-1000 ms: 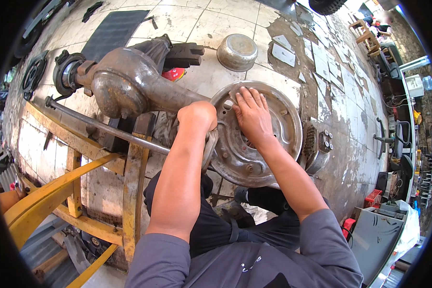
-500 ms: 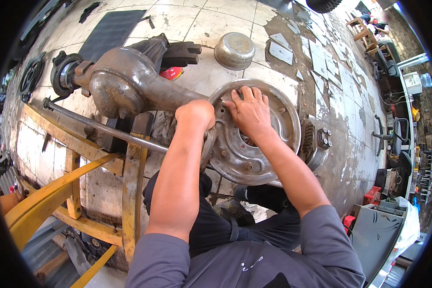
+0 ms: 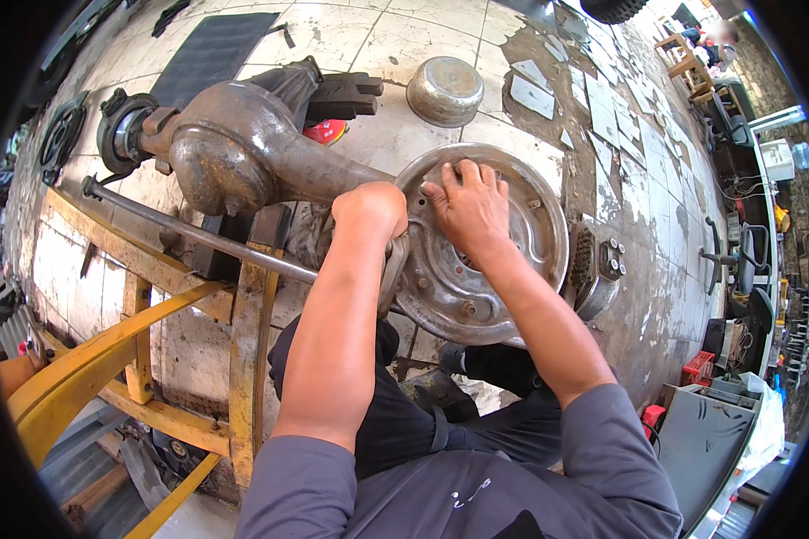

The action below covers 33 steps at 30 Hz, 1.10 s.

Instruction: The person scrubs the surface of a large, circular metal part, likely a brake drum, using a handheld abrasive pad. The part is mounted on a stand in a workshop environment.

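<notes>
Here, metal disc under right fingers, loosely spread; left hand curled, hold unclear

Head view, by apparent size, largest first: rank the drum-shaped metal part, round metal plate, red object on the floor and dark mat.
1. Round metal plate
2. Dark mat
3. Drum-shaped metal part
4. Red object, partly hidden

Axle housing is brown-grey with shiny patches; round plate is the same brown-grey, worn to bare silver in spots. Frame is yellow with dark scuffs, floor tiles off-white with dark grid lines, mat dark grey. Shirt is charcoal with white script, trousers black.
</notes>
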Available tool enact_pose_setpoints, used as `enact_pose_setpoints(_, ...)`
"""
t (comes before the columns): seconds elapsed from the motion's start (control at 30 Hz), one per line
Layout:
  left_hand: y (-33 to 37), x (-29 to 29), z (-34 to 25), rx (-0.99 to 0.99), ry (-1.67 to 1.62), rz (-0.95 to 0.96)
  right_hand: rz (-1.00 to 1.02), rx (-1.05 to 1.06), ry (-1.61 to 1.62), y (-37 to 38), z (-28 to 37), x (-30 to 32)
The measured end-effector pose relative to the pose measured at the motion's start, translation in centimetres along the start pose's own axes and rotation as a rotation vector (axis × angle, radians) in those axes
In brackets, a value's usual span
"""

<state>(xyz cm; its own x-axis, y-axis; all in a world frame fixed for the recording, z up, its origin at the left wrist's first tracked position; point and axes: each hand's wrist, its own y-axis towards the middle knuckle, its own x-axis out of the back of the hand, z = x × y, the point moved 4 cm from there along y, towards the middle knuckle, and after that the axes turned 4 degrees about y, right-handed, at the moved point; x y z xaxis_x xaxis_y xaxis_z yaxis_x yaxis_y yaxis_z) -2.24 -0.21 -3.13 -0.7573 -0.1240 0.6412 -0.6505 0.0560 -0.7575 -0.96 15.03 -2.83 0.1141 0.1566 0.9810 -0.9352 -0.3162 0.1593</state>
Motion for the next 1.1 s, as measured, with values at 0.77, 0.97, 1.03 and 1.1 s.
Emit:
enact_pose_setpoints(0.77, 0.9, -0.9, 0.7, 0.010, 0.032, 0.012, 0.022, -0.011, -0.014, 0.6, -0.7, 1.0)
enact_pose_setpoints(0.97, 0.3, -0.1, 0.1, 0.028, 0.011, -0.008, 0.049, -0.031, 0.060, 0.6, 0.2, -0.5)
enact_pose_setpoints(1.03, 0.4, -0.5, 0.6, 0.030, 0.000, -0.045, 0.085, -0.003, 0.032, 0.7, -0.5, 0.8)
enact_pose_setpoints(1.1, 0.7, -0.5, 0.5, 0.022, 0.010, -0.019, 0.043, -0.028, -0.012, 0.7, -1.1, 0.6)
